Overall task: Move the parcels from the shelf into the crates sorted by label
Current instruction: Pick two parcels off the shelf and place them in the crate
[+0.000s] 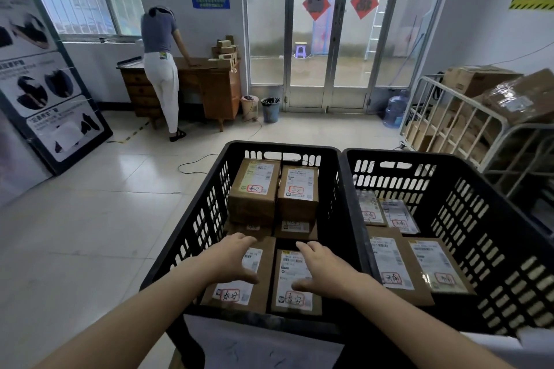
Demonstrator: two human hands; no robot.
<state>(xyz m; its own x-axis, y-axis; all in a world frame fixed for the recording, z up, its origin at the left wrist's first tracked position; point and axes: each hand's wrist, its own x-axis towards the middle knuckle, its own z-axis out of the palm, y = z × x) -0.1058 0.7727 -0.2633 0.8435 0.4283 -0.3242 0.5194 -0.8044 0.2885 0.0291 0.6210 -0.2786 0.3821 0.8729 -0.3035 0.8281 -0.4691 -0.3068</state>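
Observation:
Two black slatted crates stand side by side in front of me. The left crate (198,219) holds several brown cardboard parcels with white labels, two of them stacked high at its far end (251,189). My left hand (233,260) hovers with straight fingers over the near-left parcel (239,296). My right hand (323,269) is spread over the near-right parcel (295,281). Neither hand grips anything. The right crate (479,234) holds several flatter parcels (389,263) lying on its floor.
A white sheet (257,347) lies under the crates' near edge. A metal cage trolley (467,135) with cartons stands at the right. A person (162,69) leans on a wooden desk (215,90) at the back. Bins, a water jug and cables are on the tiled floor.

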